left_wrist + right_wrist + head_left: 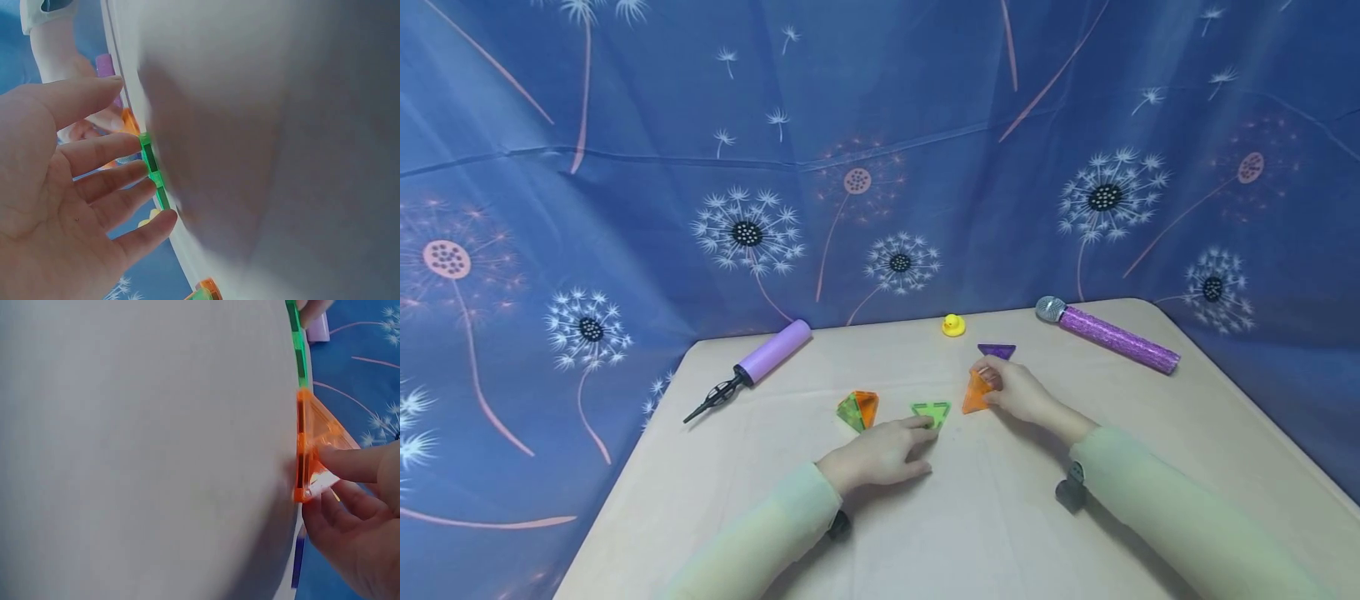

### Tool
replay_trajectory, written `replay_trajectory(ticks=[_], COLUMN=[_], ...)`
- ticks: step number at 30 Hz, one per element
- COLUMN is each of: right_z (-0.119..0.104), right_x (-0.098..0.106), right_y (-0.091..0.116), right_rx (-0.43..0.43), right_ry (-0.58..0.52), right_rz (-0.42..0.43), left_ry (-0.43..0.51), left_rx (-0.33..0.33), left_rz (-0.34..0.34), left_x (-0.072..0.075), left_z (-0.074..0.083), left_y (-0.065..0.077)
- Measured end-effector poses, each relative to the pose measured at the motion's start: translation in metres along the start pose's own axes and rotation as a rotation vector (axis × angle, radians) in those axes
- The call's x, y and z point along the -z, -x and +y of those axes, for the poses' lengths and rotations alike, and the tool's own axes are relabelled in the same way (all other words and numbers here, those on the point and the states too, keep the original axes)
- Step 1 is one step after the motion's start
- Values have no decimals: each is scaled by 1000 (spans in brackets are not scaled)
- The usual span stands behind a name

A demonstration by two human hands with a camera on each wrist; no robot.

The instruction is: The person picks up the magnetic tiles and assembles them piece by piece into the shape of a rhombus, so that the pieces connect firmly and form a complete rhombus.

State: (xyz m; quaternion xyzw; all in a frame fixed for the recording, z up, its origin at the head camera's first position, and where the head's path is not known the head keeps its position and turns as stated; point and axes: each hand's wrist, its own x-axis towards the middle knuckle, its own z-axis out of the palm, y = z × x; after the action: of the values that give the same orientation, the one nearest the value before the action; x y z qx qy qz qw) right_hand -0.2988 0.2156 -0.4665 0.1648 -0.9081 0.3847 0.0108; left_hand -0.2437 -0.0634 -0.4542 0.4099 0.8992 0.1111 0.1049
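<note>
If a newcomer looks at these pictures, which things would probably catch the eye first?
Probably the blue backdrop with its big dandelions, filling the space behind the table. Next, near the middle, the right hand pinches an orange triangle while the left hand touches a green triangle. A yellow duck sits near the far edge, left of a glittery purple microphone.

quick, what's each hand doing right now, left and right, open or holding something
Left hand: open, relaxed, touching the green triangle.
Right hand: closed, pinching the orange triangle.
</note>
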Motion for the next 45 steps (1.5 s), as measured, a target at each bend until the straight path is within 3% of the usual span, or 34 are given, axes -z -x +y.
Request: replay_trajectory(ticks=[8, 19, 33, 45], right_z=[-14, -12, -30, -39], right_x=[-13, -17, -32, -40], right_y=[-17, -24, -29, -29], right_rx=[35, 46, 50, 88], right_ry=[37, 32, 52, 69], right_rz=[49, 81, 10, -39], left_ry=[-22, -4, 45, 51], left_rx=[5, -13, -60, -46], left_rz=[4, -3, -11, -24], left_x=[2, 1, 5, 2], left_z=[2, 0, -2, 1], left_y=[-1, -3, -6, -4])
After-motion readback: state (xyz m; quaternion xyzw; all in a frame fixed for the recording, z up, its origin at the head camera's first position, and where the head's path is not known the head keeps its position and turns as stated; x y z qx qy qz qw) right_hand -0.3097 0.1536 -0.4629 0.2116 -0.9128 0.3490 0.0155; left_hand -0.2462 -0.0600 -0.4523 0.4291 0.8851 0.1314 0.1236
